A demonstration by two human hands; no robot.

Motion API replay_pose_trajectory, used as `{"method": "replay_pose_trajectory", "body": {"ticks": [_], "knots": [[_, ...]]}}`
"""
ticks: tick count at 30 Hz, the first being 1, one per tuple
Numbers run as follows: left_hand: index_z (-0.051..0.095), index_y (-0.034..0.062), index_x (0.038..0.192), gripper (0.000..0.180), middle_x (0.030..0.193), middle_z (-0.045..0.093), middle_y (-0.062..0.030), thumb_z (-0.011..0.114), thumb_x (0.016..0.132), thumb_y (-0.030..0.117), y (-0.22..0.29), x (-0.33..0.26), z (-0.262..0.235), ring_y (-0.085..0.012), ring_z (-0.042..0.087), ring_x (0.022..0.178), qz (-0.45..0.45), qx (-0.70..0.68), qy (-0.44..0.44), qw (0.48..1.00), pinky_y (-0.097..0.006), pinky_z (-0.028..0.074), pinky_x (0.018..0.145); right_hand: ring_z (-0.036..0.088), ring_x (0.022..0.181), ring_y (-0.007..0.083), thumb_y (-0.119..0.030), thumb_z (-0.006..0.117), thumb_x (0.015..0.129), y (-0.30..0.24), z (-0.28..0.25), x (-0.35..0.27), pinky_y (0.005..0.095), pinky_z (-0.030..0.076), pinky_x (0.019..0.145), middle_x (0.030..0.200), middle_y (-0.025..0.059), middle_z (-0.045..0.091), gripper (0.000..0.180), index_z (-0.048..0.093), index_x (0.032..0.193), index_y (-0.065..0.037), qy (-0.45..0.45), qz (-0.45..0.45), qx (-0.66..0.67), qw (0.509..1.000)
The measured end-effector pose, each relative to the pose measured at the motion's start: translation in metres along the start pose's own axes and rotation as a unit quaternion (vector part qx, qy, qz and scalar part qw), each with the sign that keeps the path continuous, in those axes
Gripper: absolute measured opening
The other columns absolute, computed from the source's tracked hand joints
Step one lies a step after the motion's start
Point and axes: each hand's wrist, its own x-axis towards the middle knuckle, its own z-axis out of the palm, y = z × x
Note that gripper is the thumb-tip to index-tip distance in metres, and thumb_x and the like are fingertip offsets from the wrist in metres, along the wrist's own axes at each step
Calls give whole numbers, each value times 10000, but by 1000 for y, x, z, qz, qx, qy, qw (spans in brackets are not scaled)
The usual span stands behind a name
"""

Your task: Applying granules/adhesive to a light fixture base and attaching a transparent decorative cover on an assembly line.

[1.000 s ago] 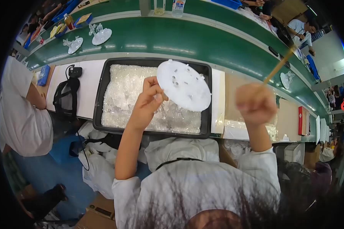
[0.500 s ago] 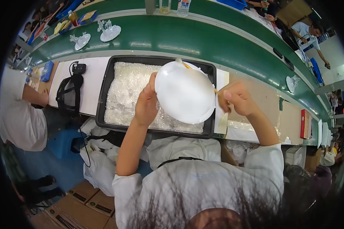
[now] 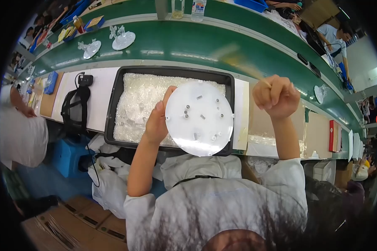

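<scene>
A round white plastic disc (image 3: 205,129), with small posts, holes and metal-looking fittings on the side facing me, is held over the black tray (image 3: 110,121). My left hand (image 3: 156,121) is closed on the disc's left edge, its fingers partly hidden behind it. To the right and apart from the disc, my right hand (image 3: 276,95) is raised with curled fingers around a thin yellowish brush (image 3: 251,73). The brush points up and left over the green bench; motion smears its far end. Glittering clear granules (image 3: 134,100) fill the tray beneath.
Clear figurines on round bases (image 3: 123,40) stand on the green bench (image 3: 171,44) beyond the tray. A black strap harness (image 3: 76,104) lies left of the tray. Cardboard (image 3: 276,113) covers the worktop at right, with a red box (image 3: 334,136). A person (image 3: 23,121) stands at left.
The disc has turned from its plain face to the side with fittings and come slightly nearer. My right hand has moved right and up, swinging the brush away from the disc.
</scene>
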Motion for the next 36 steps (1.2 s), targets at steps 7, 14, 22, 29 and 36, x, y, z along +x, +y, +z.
{"method": "replay_pose_trajectory", "body": {"ticks": [7,14,22,29,36], "knots": [[642,20,954,453,1162,467,-107,628,844,459,14,-3,-8,-254,408,1166,33,123,-74,989,-397,294,1053,468,456,193,-359,483,970,-6,-16,-17,282,375,433,552,99,501,428,531,699,-32,44,-68,-8,997],[614,65,779,232,1140,471,-90,781,710,211,85,-14,53,-289,425,1123,148,725,-33,672,-427,309,965,538,554,204,-315,492,973,15,-6,-65,283,438,492,672,141,576,374,558,781,0,157,-5,-56,986],[613,140,757,104,1008,555,-2,674,674,124,72,-7,46,-194,487,1034,355,908,-54,216,-393,347,905,674,902,230,-215,482,1005,46,35,-62,322,551,702,1020,171,670,304,615,1058,53,226,132,-109,959],[588,179,698,118,807,498,85,523,750,94,64,11,28,-85,460,885,540,837,-69,-53,-383,363,944,640,1081,245,-338,404,1042,77,60,-56,387,566,841,1200,162,629,507,490,1326,73,222,208,170,937],[687,243,762,20,831,460,97,693,780,250,63,30,10,-95,435,870,655,739,-86,-130,-367,350,852,678,937,192,-328,422,1042,76,65,-49,321,570,790,1081,131,671,472,541,1244,82,277,234,280,889]]}}
